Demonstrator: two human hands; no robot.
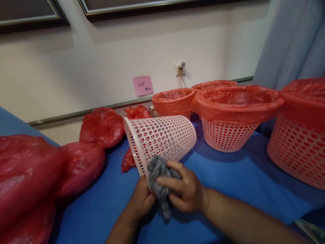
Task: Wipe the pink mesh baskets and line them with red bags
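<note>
Before a white wall (111, 51), a blue surface (86, 213) carries bulging red plastic bags (25, 162) at left and bag-lined baskets (228, 132) at right, perhaps parted for working room. Between them, a pale pink perforated wastebasket (162, 135) is tipped sideways, mouth leftward, presumably making its rim reachable. The left hand (142, 198) has its grip closed on that rim; the right hand (186, 189), forearm slanting in from the right, curls its fingers around a grey cloth (161, 176) against the rim.
</note>
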